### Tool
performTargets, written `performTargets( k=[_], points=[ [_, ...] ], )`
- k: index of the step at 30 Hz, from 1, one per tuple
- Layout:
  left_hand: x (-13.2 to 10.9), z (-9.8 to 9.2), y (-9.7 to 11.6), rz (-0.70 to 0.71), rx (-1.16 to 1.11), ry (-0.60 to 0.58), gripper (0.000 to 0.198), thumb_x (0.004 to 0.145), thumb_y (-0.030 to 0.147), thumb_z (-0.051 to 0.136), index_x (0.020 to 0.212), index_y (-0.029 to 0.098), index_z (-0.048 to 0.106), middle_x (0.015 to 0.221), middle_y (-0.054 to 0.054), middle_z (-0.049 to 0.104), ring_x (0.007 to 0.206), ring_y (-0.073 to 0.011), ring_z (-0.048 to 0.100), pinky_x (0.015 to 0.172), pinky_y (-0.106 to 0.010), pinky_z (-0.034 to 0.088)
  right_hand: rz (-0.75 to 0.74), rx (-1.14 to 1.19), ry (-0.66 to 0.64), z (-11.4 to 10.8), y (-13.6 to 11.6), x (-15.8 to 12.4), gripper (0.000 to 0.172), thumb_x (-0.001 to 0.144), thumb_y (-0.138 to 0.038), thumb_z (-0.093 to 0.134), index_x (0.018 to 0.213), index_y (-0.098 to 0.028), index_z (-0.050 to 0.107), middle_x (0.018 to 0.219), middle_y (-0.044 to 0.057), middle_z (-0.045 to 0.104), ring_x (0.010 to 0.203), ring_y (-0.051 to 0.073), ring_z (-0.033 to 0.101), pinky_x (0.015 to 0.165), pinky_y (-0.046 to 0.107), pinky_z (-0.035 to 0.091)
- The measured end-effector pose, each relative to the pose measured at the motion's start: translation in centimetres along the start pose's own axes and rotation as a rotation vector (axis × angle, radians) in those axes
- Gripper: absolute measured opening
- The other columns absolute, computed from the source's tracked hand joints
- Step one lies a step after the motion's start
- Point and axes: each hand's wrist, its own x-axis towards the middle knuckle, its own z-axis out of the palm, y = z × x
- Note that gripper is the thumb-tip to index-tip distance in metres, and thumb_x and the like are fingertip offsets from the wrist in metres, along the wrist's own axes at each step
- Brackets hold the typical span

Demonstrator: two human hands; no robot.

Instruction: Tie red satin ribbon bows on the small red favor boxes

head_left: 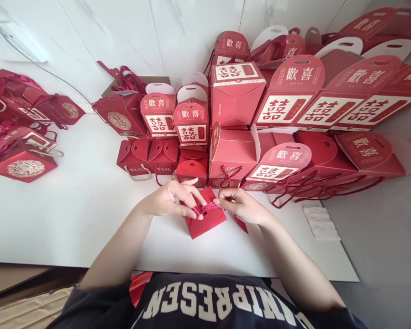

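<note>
A small red gift box [208, 225] sits on the white table in front of me, turned at an angle. A dark pink ribbon [210, 207] runs across its top, and one tail [240, 224] hangs off to the right. My left hand [173, 199] reaches over the box from the left, its fingertips closed on the ribbon near the knot. At the right side of the box, my right hand [238, 204] pinches the ribbon between thumb and forefinger. The fingers partly hide the knot.
Stacked red gift boxes [238, 105] line the wall behind my hands. More ribboned boxes [27, 164] stand at the left. A pile of ribbons [128, 80] lies at the back. Paper tissues [320, 222] rest near the table's right edge. A cable [44, 59] runs down the wall.
</note>
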Motion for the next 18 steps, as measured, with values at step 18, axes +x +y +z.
performTargets(
  k=[18],
  points=[
    [0.9,1.0,-0.1,-0.137,0.188,0.096,0.027,0.073,0.042,0.078,0.092,0.023,0.080,0.067,-0.001,0.062,0.066,-0.0140,0.052,0.060,-0.025,0.040,-0.194,0.129,-0.072,0.1,-1.4,-0.5,0.026,0.090,-0.042,0.065,0.094,-0.018,0.074,0.091,0.007,0.071,0.079,0.018,0.061,0.073,0.031,0.050]
  ],
)
